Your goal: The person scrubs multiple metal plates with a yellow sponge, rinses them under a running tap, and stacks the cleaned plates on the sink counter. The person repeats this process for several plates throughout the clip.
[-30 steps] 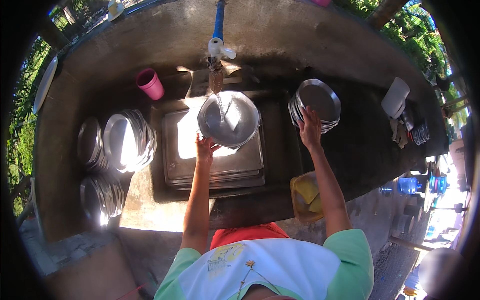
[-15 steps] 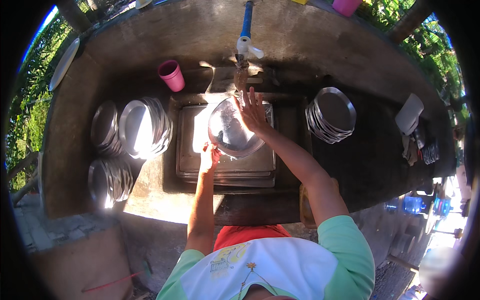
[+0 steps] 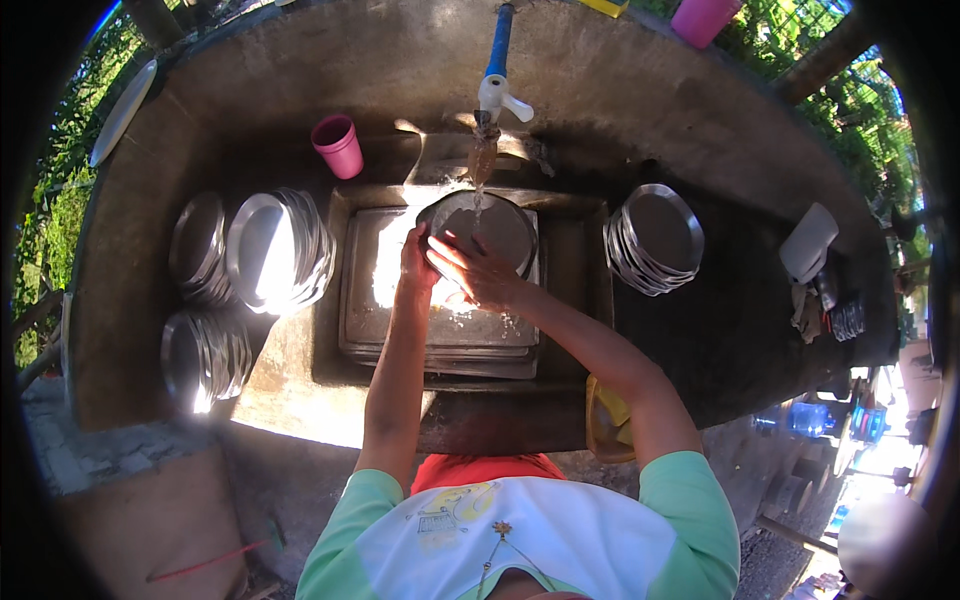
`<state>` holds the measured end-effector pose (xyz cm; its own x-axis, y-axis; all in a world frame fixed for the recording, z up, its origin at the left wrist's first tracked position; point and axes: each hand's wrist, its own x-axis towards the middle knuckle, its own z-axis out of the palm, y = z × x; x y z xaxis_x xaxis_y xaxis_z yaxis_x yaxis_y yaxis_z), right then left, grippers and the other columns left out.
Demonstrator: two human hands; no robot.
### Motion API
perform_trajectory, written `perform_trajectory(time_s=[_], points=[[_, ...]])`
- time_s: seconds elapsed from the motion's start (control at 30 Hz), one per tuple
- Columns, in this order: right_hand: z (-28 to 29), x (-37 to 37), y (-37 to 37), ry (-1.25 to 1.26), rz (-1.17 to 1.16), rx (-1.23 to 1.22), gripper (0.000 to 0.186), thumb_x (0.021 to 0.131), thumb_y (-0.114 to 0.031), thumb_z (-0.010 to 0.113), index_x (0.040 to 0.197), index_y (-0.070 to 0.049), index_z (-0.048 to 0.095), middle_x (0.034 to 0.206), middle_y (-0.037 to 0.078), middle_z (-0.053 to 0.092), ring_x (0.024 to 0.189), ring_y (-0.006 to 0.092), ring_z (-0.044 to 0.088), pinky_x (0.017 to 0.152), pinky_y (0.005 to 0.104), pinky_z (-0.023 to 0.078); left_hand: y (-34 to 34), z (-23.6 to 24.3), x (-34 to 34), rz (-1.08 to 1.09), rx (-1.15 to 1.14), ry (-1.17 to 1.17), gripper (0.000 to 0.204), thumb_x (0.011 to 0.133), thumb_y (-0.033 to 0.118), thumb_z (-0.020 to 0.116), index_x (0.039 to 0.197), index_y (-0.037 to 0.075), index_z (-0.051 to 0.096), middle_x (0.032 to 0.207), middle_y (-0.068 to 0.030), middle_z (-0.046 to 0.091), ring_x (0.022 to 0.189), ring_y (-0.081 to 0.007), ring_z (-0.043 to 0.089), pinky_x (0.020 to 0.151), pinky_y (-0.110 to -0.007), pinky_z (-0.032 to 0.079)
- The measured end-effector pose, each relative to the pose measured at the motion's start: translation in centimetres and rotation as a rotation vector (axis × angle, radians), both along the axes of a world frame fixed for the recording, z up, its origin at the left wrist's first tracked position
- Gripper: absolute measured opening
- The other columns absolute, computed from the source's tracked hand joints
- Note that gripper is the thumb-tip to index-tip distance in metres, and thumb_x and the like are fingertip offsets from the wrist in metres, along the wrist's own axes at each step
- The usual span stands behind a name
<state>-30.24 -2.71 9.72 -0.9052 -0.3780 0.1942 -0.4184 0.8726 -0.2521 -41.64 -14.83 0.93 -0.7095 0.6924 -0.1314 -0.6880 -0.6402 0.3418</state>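
Observation:
Under the tap [image 3: 494,95], a round metal pan [image 3: 500,228] is tilted over the sink, and a thin stream of water runs onto it. My left hand [image 3: 417,258] is closed on the pan's left rim. Across the pan's near part lies my right hand [image 3: 480,277], its fingers stretched out toward the left and touching the wet surface. Splashes show just below the hands. Beneath the pan, large rectangular trays [image 3: 440,340] are stacked in the sink basin.
Stacks of round metal pans stand on the left [image 3: 265,250], lower left [image 3: 205,355] and right [image 3: 660,230]. A pink cup [image 3: 338,147] is at the back left. At the far right lies a white container [image 3: 808,243]; a yellow container [image 3: 610,420] sits by my right forearm.
My right hand has come down from the pan's far right edge to its near part. The pan has turned and moved slightly, and water now falls onto its inner face.

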Motion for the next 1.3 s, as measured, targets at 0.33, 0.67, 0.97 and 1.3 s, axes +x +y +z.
perform_trajectory(time_s=[0.33, 0.67, 0.97, 1.3], points=[[1.4, -8.5, 9.5, -0.615, -0.586, -0.966, 0.034, 0.082, -0.023, 0.061, 0.11, -0.004, 0.057, 0.1, 0.017, 0.06, 0.087, 0.0263, 0.059, 0.08, 0.0352, 0.045, -3.1, -3.4, 1.5, 0.243, -0.202, 0.179, 0.059, 0.086, 0.048, 0.05, 0.126, 0.005, 0.042, 0.128, -0.0115, 0.045, 0.113, -0.0257, 0.046, 0.093, -0.045, 0.039], [8.2, 4.8, 9.7, 0.132, -0.628, -0.26, 0.016, 0.074, -0.002, 0.059, 0.087, -0.005, 0.051, 0.08, 0.013, 0.059, 0.077, 0.0326, 0.058, 0.065, 0.0407, 0.044, 2.0, -21.2, 2.7, 0.271, -1.615, 0.501, 0.061, 0.08, 0.033, 0.061, 0.126, 0.011, 0.028, 0.109, -0.0156, 0.049, 0.093, -0.0247, 0.054, 0.074, -0.041, 0.047], [2.4, 12.7, 21.2, 0.371, -1.055, 0.239, 0.023, 0.069, -0.002, 0.059, 0.088, -0.009, 0.048, 0.085, 0.006, 0.055, 0.089, 0.0275, 0.052, 0.076, 0.0428, 0.036, 0.0, -23.6, 6.0, 0.399, -0.956, 0.093, 0.046, 0.079, 0.014, 0.063, 0.112, 0.009, 0.033, 0.087, -0.0162, 0.056, 0.077, -0.0269, 0.061, 0.058, -0.036, 0.055], [-2.6, 11.4, 12.9, 0.069, -0.62, -0.001, 0.051, 0.084, -0.024, 0.055, 0.129, -0.009, 0.038, 0.138, 0.013, 0.032, 0.129, 0.0327, 0.028, 0.103, 0.05, 0.022, -2.1, -14.6, 8.0, 0.225, -0.865, 0.189, 0.057, 0.078, 0.014, 0.061, 0.121, 0.01, 0.024, 0.103, -0.0159, 0.052, 0.083, -0.0234, 0.06, 0.071, -0.04, 0.055]])
